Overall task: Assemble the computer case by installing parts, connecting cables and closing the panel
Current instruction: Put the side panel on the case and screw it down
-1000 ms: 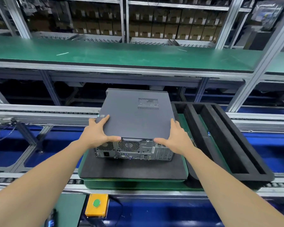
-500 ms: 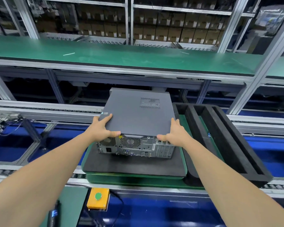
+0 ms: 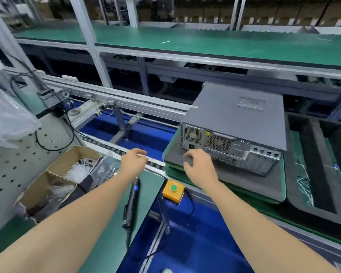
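Fingers loosely curled, left hand (image 3: 134, 163) and right hand (image 3: 199, 168) hold nothing near computer case (image 3: 238, 117); sticker (image 3: 207, 133) unreadable.

Grey computer case (image 3: 232, 127), panel (image 3: 224, 113) closed.
I see it lying flat on a dark foam pad (image 3: 242, 181), rear fans and ports facing me.

L hand (image 3: 133, 162) & R hand (image 3: 200, 168) bare, forearms (image 3: 83, 215) bare too; nails prob. short, blurry.

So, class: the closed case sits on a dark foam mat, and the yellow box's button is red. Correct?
No: the head view shows the button on the yellow box is green. The closed case does sit on the dark foam mat.
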The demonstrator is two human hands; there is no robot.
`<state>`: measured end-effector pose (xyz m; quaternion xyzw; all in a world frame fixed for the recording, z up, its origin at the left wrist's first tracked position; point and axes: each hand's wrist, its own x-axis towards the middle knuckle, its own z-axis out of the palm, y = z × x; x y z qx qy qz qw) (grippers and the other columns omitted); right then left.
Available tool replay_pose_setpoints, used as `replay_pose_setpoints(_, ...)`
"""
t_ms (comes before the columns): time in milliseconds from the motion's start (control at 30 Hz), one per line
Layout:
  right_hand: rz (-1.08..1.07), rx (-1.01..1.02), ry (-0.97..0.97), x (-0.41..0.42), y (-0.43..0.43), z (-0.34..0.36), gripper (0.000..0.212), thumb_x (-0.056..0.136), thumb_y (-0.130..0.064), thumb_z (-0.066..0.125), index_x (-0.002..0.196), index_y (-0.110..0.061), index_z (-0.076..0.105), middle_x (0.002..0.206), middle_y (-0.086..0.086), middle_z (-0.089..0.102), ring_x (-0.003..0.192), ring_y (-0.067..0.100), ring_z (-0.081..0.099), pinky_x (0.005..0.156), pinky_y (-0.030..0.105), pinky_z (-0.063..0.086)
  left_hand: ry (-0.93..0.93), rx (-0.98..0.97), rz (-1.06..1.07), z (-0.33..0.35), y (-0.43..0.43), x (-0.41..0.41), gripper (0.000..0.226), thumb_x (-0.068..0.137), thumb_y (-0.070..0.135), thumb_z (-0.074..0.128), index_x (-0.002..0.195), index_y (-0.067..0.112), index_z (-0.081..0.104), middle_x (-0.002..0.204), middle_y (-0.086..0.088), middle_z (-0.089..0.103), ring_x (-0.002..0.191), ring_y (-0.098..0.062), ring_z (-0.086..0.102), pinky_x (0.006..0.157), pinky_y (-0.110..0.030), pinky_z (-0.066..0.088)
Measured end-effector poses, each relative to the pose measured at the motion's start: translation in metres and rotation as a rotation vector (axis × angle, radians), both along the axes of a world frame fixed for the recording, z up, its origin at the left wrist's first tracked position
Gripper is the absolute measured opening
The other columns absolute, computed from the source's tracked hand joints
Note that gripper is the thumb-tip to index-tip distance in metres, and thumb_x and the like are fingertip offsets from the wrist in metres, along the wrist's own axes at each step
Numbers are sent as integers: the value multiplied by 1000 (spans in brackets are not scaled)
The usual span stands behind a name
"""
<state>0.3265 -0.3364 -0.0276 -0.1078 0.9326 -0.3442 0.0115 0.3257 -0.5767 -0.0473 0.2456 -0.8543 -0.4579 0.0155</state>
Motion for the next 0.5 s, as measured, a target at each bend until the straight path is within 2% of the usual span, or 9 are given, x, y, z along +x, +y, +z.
replay_pose_setpoints(133, 125, -57, -282, 16, -75, -30, 26, 94, -10, 63, 118, -10, 73, 117, 10, 72, 109, 27, 66, 92, 31, 50, -113, -1, 108, -30, -51, 42, 23, 86, 1, 64, 102, 14, 74, 93, -12, 77, 89, -30, 73, 85, -40, 60)
replay_pose_setpoints(233, 145, -53, -478, 24, -124, -58, 29, 95, -14, 61, 122, -10, 70, 121, 13, 70, 98, 25, 66, 78, 28, 49, -191, -2, 141, -58, -81, 60, 23, 86, 0, 65, 104, 11, 76, 98, -14, 77, 94, -31, 73, 86, -39, 59)
replay_pose_setpoints(300, 120, -47, -556, 25, -153, -77, 31, 97, -21, 62, 126, -11, 66, 126, 14, 67, 104, 27, 66, 81, 29, 52, -241, 48, 159, -77, -95, 65, 23, 88, 1, 64, 105, 11, 75, 104, -15, 76, 99, -32, 72, 90, -41, 58)
replay_pose_setpoints(400, 64, -30, -616, 24, -190, -101, 39, 100, -27, 63, 133, -8, 56, 132, 16, 63, 119, 33, 63, 96, 36, 52, -325, 64, 101, -100, -106, 62, 28, 93, 1, 58, 114, 10, 74, 115, -13, 74, 107, -32, 69, 96, -40, 55)
replay_pose_setpoints(500, -16, 3, -659, 21, -215, -119, 48, 102, -32, 62, 137, -5, 46, 136, 19, 60, 124, 36, 61, 96, 37, 50, -350, 133, 30, -113, -105, 54, 35, 93, -3, 54, 124, 5, 69, 122, -16, 71, 113, -34, 66, 100, -43, 52)
